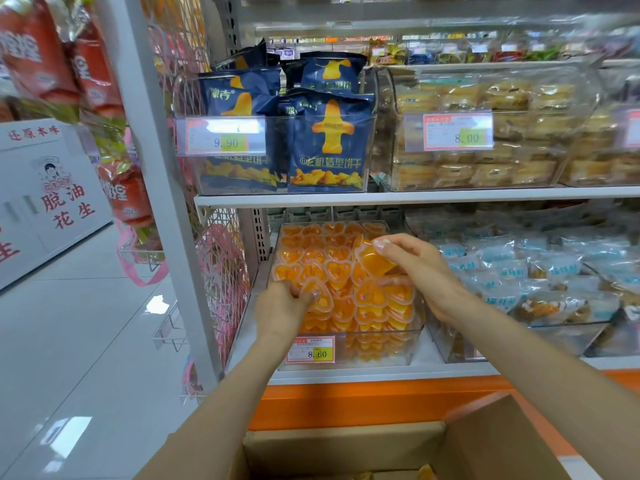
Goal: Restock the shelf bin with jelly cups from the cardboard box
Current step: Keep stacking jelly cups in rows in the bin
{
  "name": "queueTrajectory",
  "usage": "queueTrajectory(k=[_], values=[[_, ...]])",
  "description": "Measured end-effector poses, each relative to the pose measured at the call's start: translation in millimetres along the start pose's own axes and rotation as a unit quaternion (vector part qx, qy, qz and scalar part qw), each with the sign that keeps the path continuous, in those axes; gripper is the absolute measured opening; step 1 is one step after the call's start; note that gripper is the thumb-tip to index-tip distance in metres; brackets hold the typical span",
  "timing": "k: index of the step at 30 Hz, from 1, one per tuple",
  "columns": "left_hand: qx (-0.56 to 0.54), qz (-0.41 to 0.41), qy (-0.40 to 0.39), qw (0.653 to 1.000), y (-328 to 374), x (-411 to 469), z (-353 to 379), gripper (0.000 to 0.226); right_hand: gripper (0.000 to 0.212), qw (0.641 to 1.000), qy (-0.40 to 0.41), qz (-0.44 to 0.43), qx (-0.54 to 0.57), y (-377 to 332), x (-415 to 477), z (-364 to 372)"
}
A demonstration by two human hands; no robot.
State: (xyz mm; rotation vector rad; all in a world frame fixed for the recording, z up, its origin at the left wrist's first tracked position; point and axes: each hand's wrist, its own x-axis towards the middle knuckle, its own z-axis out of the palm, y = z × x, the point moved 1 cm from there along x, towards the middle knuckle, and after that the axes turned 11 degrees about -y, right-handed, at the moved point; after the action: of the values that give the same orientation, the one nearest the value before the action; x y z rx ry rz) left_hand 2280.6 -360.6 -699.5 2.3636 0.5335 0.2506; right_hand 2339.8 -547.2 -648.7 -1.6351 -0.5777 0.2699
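Where the view begins, nearest the person, an open cardboard box (346,441) stands below the shelving, and a few orange jelly cups (424,473) just show at its bottom edge. Both bare forearms reach up over it to the lower shelf.

The left hand (284,303) lies at the front left of the clear shelf bin (367,364), its fingers curled round a heart-shaped cup (317,294) that sits on top of the pile. The right hand (412,268) hovers over the right side of the bin and pinches a tilted orange cup (375,261) between thumb above and fingers below. The bin is heaped to its rim with the same orange heart-shaped cups, and a price tag (310,349) reading 8.60 is fixed to its front left corner.

Just beside it on the right, another clear bin holds pale blue packets (519,271).

On the shelf above (346,200), a clear bin carries dark blue snack bags (329,140) printed with a yellow aeroplane shape, behind a 9.90 tag (221,136). Next to it on the right a lidded bin is stacked with wrapped golden pastries (485,133), tagged 8.00 (457,131).

Off to the left, red packets (41,46) hang from the end rack, and beyond them a white carton (45,202) with red characters stands on the glossy floor.
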Motion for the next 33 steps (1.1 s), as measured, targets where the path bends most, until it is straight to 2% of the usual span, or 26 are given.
queueTrajectory(k=[7,11,13,15,17,18,19,20,21,22,23,24,26,29,31,33], values=[[0.093,0.016,0.09,0.991,-2.5,5.2,4.0,0.039,0.012,1.0,0.015,-0.003,-0.022,0.0,0.1,-0.3],[0.068,0.052,0.092,0.992,-5.5,8.9,7.8,0.034,0.037,0.998,-0.036,0.024,0.044,4.8,2.7,3.1],[0.058,0.054,0.081,0.994,-6.6,7.4,6.9,0.033,0.05,0.997,-0.064,0.031,0.022,8.2,3.0,4.4],[0.097,0.049,0.098,0.989,-5.5,2.5,1.5,0.034,0.053,0.997,-0.077,0.023,-0.019,8.1,1.5,4.9],[0.132,0.096,0.16,0.974,-0.2,-4.9,-8.1,0.03,0.053,0.994,-0.096,0.013,-0.042,4.9,-0.3,5.2],[0.103,0.138,0.172,0.97,4.5,-9.4,-12.3,0.024,0.055,0.993,-0.111,0.011,-0.038,3.6,-0.8,5.2],[0.02,0.178,0.147,0.973,9.3,-13.1,-16.6,0.017,0.057,0.991,-0.129,0.011,-0.02,3.7,-0.1,4.9],[-0.1,0.195,0.078,0.973,16.4,-17.0,-20.3,0.011,0.057,0.989,-0.147,0.014,0.011,3.9,0.3,5.3],[-0.228,0.186,-0.024,0.956,23.1,-21.1,-22.1,0.008,0.057,0.985,-0.164,0.015,0.044,4.2,0.5,6.4],[-0.334,0.157,-0.113,0.923,28.6,-25.3,-23.3,0.01,0.055,0.982,-0.176,0.014,0.068,4.8,0.6,7.4],[-0.397,0.124,-0.169,0.893,31.0,-26.6,-23.6,0.016,0.053,0.979,-0.185,0.013,0.08,5.1,0.4,7.9],[-0.427,0.093,-0.194,0.878,31.2,-26.3,-23.4,0.022,0.052,0.978,-0.192,0.013,0.087,6.0,0.4,8.0],[-0.432,0.04,-0.206,0.877,28.5,-25.4,-23.5,0.024,0.049,0.974,-0.203,0.015,0.099,6.2,-1.4,7.7],[-0.426,0.009,-0.248,0.87,25.4,-24.1,-23.7,0.01,0.043,0.979,-0.186,0.007,0.08,8.7,-2.1,9.6],[-0.456,0.002,-0.249,0.854,26.2,-23.3,-24.7,0.007,0.038,0.992,-0.123,-0.024,0.003,9.5,-1.3,12.2],[-0.472,-0.012,-0.223,0.853,25.6,-22.2,-24.4,0.009,0.041,0.988,-0.086,-0.07,-0.105,8.6,-0.9,14.7]])
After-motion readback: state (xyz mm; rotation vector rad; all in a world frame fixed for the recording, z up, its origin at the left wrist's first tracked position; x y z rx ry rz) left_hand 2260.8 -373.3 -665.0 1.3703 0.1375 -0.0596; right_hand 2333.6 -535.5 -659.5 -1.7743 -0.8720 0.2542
